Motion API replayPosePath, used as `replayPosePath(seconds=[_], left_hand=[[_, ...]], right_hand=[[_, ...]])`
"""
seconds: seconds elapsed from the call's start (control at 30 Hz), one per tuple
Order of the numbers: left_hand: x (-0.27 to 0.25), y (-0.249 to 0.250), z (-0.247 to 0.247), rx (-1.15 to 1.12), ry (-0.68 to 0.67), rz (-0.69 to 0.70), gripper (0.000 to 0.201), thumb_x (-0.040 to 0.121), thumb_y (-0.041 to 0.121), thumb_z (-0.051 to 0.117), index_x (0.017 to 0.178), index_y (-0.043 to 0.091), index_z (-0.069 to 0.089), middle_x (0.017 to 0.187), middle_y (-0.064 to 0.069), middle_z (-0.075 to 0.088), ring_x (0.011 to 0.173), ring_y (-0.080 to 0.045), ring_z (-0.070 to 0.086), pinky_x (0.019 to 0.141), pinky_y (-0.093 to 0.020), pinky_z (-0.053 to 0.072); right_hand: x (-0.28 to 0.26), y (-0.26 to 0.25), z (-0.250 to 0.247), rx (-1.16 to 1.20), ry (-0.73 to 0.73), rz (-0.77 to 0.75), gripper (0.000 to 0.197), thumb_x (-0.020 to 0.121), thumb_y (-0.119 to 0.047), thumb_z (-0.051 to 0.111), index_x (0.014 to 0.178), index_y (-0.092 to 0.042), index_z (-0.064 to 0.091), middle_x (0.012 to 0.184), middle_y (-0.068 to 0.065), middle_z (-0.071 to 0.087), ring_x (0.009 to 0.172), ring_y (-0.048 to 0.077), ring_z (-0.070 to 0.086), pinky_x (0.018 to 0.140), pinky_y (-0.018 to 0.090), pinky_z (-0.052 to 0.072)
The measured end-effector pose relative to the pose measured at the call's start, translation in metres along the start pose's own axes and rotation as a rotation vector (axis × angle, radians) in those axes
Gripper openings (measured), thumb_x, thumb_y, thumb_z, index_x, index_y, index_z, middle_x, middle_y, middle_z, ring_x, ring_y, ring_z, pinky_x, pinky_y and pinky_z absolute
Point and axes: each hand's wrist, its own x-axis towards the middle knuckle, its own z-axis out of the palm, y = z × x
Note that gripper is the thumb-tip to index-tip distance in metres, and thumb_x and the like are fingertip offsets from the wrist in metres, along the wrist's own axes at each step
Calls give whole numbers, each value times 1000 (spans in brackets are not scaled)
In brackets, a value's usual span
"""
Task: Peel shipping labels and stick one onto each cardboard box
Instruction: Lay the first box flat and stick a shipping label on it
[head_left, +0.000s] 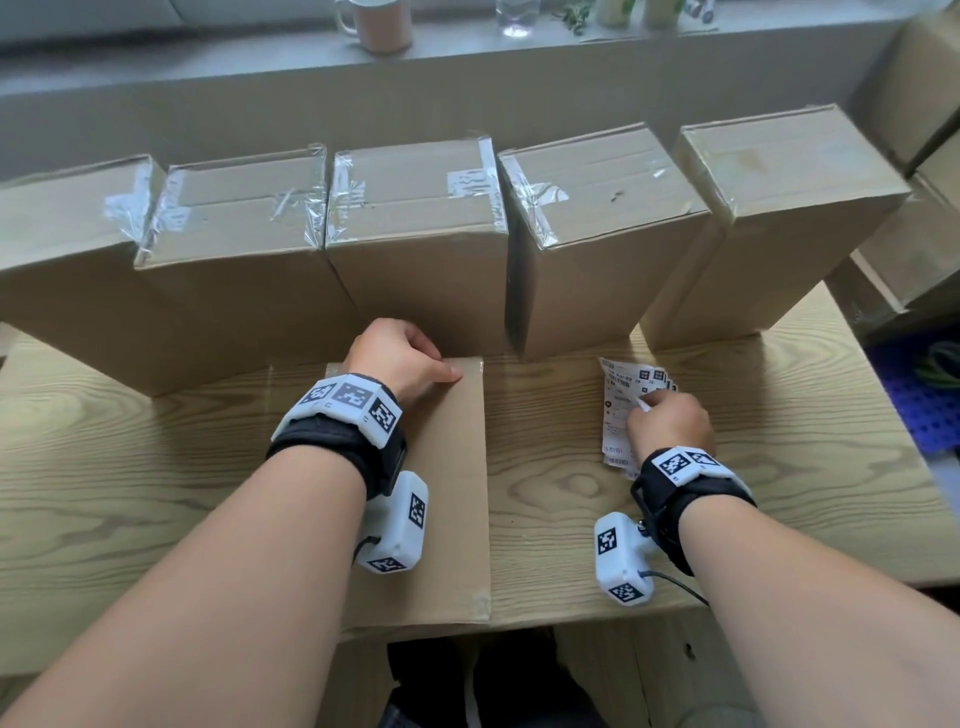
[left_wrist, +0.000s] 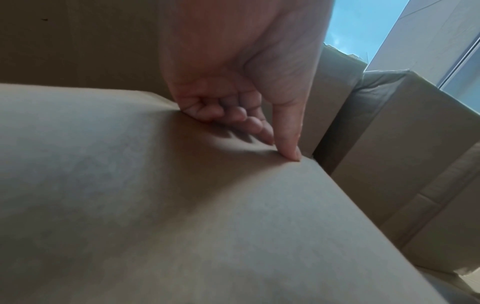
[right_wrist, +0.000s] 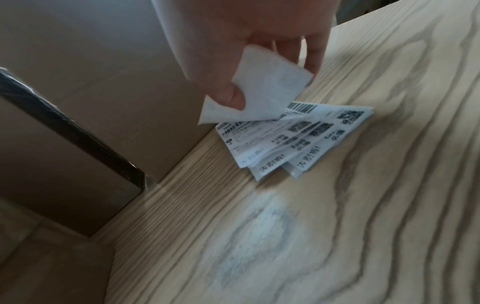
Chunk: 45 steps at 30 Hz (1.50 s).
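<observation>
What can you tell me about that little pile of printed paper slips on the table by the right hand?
The pile of labels is a small fanned stack of white paper slips printed in black with barcodes, square codes and text. It lies flat on the wooden table, close in front of a standing cardboard box, right of the flat box. The right hand pinches the top slip between thumb and fingers and curls it up off the stack, showing its blank white underside.

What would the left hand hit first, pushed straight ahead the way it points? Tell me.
Probably the upright brown cardboard box right behind the flat one; the left hand already lies close to its front face, though depth is unclear.
</observation>
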Motion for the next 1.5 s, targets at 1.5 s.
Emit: replayPosePath(seconds=[1.5], left_hand=[[-49, 67, -52, -506, -645, -232, 24, 88, 35, 66, 82, 12, 67, 73, 1, 75, 48, -3, 63, 53, -15, 52]], right_hand=[[-98, -123, -94, -176, -112, -964, 13, 87, -15, 61, 81, -15, 72, 95, 0, 61, 89, 19, 56, 76, 23, 36]])
